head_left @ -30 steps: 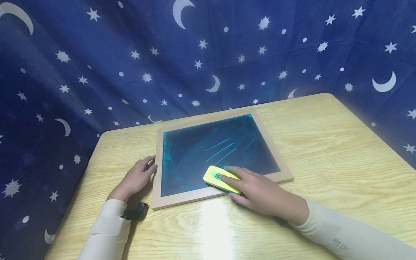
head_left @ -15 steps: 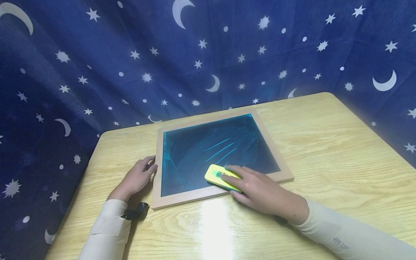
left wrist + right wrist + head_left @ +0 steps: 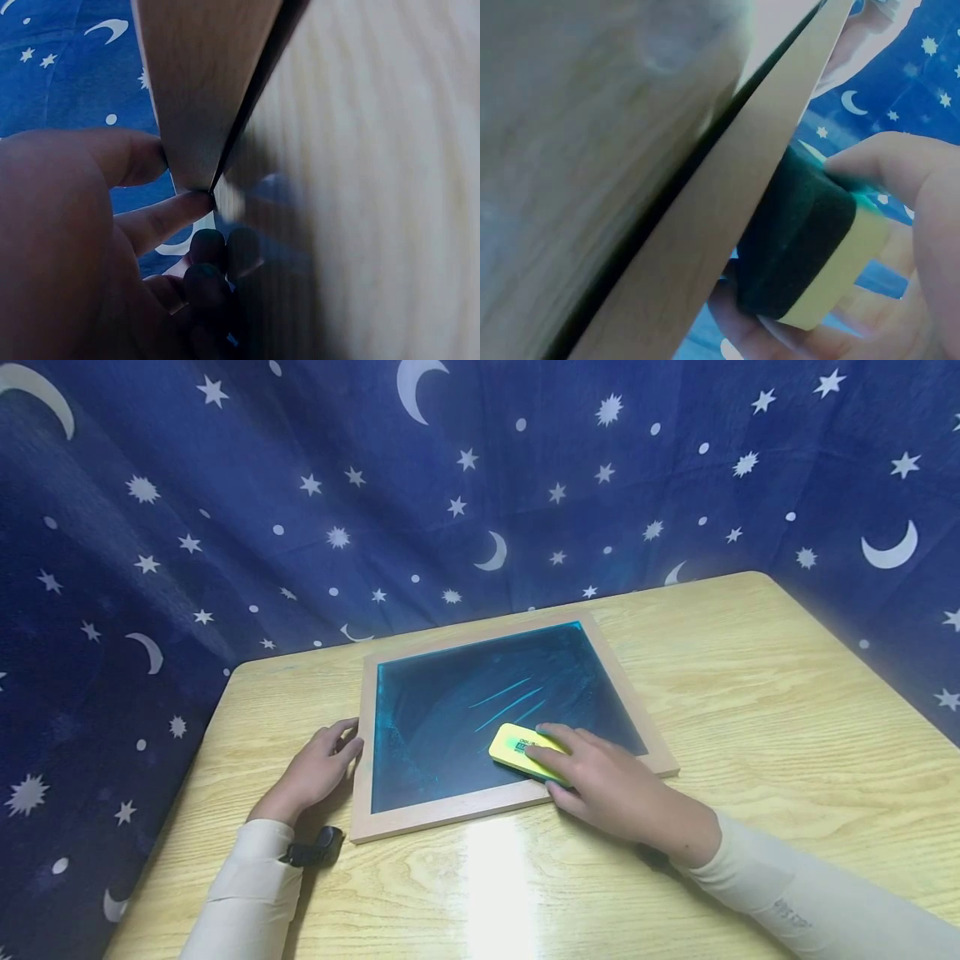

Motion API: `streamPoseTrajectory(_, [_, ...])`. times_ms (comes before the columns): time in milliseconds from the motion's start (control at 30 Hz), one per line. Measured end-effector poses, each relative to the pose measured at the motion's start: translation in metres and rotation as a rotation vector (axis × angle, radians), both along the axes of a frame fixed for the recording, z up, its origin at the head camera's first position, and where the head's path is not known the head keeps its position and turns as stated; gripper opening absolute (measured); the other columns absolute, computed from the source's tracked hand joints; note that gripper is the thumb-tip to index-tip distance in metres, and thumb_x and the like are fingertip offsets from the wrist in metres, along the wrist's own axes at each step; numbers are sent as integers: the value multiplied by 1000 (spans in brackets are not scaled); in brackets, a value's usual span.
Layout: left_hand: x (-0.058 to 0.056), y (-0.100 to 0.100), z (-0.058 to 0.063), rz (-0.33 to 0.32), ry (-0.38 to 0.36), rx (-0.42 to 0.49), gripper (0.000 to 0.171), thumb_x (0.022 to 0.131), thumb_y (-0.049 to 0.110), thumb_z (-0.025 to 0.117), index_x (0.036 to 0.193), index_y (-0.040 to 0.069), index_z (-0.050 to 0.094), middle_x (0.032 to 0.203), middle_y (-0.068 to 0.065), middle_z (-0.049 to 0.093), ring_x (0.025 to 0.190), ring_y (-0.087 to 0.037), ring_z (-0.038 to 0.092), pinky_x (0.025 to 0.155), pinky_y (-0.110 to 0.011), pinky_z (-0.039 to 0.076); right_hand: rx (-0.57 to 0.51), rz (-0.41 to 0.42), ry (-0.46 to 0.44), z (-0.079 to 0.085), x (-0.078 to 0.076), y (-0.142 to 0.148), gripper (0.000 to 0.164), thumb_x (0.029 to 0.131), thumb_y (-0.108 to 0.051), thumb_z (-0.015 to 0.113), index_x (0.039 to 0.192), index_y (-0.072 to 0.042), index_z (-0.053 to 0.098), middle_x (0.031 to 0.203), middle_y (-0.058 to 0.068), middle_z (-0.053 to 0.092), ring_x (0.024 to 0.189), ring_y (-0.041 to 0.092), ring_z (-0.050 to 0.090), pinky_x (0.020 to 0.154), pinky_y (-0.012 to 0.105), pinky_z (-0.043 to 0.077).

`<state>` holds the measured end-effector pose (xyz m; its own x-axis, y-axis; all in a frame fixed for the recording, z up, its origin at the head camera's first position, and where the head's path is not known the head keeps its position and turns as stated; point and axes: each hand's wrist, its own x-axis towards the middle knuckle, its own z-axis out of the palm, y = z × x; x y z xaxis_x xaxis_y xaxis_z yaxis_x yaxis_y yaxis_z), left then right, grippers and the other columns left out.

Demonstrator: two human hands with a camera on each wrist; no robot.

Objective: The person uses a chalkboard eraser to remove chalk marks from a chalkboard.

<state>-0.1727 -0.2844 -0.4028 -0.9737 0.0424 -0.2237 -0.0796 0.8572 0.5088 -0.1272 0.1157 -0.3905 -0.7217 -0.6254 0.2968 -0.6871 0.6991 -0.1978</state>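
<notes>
A small chalkboard [image 3: 442,727] in a pale wooden frame lies on the table, with several turquoise chalk strokes [image 3: 512,702] near its middle. My right hand [image 3: 611,783] grips a yellow board eraser [image 3: 517,745] over the board's lower right part. In the right wrist view, the eraser's dark felt [image 3: 795,232] faces the frame, and my thumb and fingers are around its yellow body. My left hand [image 3: 318,772] touches the frame's left side. The left wrist view has the thumb [image 3: 139,157] and a fingertip against the frame's side [image 3: 199,97], other fingers loosely bent.
The light wooden table [image 3: 750,693] extends to both sides of the board. A dark blue cloth [image 3: 420,485] with moons and stars hangs behind and at the sides. A black strap with a small device [image 3: 318,847] is on the left wrist.
My right hand has moved the eraser up and to the right across the board. The lowest chalk stroke is now shorter or partly covered. The left hand stays in place.
</notes>
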Motion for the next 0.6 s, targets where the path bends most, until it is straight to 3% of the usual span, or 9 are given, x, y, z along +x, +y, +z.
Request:
streamPoseTrajectory(367, [0, 0, 0, 2, -2, -4, 61, 107, 43, 36, 155, 5, 32, 145, -28, 43, 132, -46, 47, 106, -65, 39, 4, -105, 32, 4, -11, 10, 44, 87, -17, 71, 130, -11, 65, 135, 21, 58, 110, 38, 66, 86, 51, 58])
streamPoseTrajectory(600, [0, 0, -1, -6, 4, -7, 61, 108, 42, 36, 155, 4, 31, 143, -28, 44, 129, -45, 49, 104, -64, 41, 7, -157, 47, 4, -16, 16, 41, 84, -14, 70, 125, -8, 67, 133, 22, 58, 101, 37, 69, 76, 48, 60])
